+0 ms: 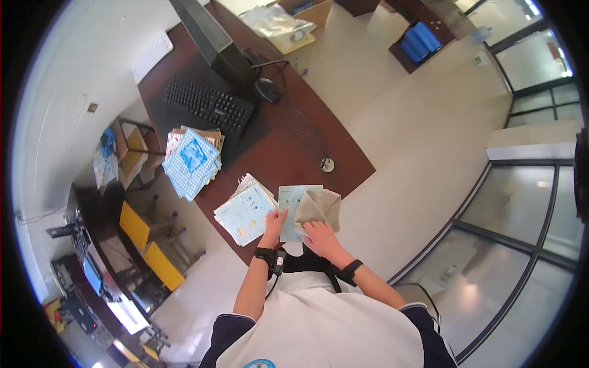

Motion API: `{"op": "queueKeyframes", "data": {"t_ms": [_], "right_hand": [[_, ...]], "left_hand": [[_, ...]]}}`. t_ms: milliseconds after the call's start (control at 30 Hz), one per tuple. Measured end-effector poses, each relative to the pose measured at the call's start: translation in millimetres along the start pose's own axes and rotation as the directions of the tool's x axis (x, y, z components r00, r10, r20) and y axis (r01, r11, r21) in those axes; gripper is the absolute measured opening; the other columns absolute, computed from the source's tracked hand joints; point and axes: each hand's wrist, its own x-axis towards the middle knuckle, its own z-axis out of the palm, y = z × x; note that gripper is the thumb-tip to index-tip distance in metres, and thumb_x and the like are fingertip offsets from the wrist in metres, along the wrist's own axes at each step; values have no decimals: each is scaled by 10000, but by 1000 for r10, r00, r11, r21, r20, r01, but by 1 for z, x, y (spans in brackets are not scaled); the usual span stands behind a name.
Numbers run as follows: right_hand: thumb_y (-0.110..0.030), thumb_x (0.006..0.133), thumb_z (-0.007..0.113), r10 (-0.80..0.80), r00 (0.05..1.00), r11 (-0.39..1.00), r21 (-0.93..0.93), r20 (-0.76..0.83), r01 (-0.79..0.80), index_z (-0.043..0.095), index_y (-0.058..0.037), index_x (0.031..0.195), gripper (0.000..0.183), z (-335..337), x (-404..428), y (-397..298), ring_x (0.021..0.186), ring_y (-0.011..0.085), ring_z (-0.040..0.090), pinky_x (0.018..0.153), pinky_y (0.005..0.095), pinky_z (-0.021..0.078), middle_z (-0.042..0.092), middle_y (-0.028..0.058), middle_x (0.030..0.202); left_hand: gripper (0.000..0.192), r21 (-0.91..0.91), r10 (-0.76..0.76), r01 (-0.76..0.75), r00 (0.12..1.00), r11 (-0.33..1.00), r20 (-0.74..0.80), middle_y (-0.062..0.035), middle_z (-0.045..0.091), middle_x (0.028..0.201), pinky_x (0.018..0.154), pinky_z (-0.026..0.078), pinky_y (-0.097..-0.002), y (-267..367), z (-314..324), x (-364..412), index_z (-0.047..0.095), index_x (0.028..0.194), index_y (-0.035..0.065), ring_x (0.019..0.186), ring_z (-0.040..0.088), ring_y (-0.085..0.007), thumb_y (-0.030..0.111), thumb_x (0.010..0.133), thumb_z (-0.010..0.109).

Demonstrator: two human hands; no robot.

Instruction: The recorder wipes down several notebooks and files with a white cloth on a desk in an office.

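A pale green exercise book (287,230) lies near the desk's front edge, and my left hand (275,225) holds it by its left side. On its right part rests a folded beige cloth (322,209), gripped at the lower edge by my right hand (320,237). The cloth hides much of the cover. Directly left of the book is a stack of light blue exercise books (246,214) with worn edges. Farther left, a second pile of booklets (192,161) has a blue-and-white checked cover on top. Both wrists wear black bands.
On the dark red wooden desk (308,152) are a black keyboard (209,103), a computer mouse (268,90), a monitor (207,37) and a cable running to a round grommet (327,164). The pile of booklets overhangs the desk's left edge. Yellow chairs (163,266) stand at the left.
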Motion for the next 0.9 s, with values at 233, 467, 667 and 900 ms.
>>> {"op": "queueKeyframes", "data": {"t_ms": [233,467,667,900], "right_hand": [[-204,696,614,-4,992,999,-31,127,8,504,-116,926,269,7,24,21,836,233,537,715,382,348,561,70,823],[-254,769,568,203,979,979,-14,10,-203,500,-108,928,226,-1,78,30,802,280,551,691,418,341,569,92,812],[-256,777,567,148,989,978,-142,-27,-150,475,-102,957,253,12,107,24,787,300,550,666,439,341,559,103,806],[-232,792,544,19,998,988,-156,64,-9,450,-64,945,246,52,47,0,804,355,542,651,470,388,557,158,832]], "left_hand": [[238,40,53,-48,991,998,-126,-44,623,834,603,473,-239,-8,5,0,585,964,-20,679,572,-91,190,864,536],[242,-78,26,-34,995,996,-94,-10,610,764,556,438,-222,-9,13,-10,618,945,-13,631,530,-56,202,854,553],[267,-102,9,-23,990,995,-144,3,584,701,528,407,-220,-22,13,-5,627,834,-11,604,501,-49,246,853,555],[315,-147,76,-102,982,984,-174,4,560,642,517,389,-270,-65,-2,13,622,792,-13,589,482,-69,284,848,534]]}}
